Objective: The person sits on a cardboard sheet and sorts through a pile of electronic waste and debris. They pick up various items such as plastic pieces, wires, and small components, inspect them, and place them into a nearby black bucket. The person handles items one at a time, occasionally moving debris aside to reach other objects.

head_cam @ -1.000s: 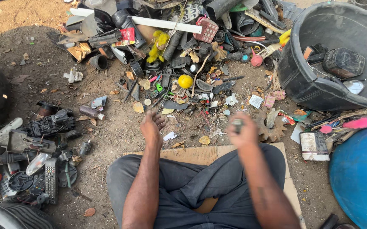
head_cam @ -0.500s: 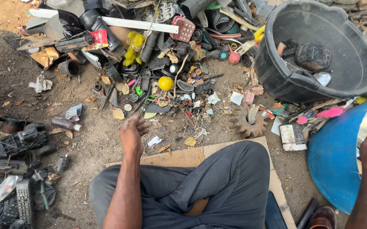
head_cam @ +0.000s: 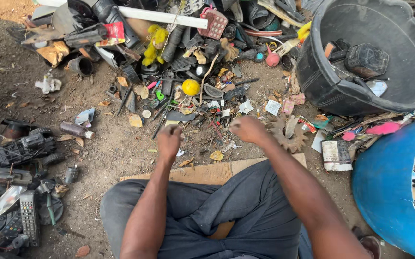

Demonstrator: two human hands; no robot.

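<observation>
Right hand (head_cam: 248, 129) swung back; scrap pile (head_cam: 193, 91) just beyond both hands, seemingly empty

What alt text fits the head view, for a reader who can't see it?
A person sits cross-legged on cardboard on dirt, left hand and right hand both closed and held out above a pile of small scrap with a yellow ball in it. A black tub and a blue barrel stand at the right.
</observation>
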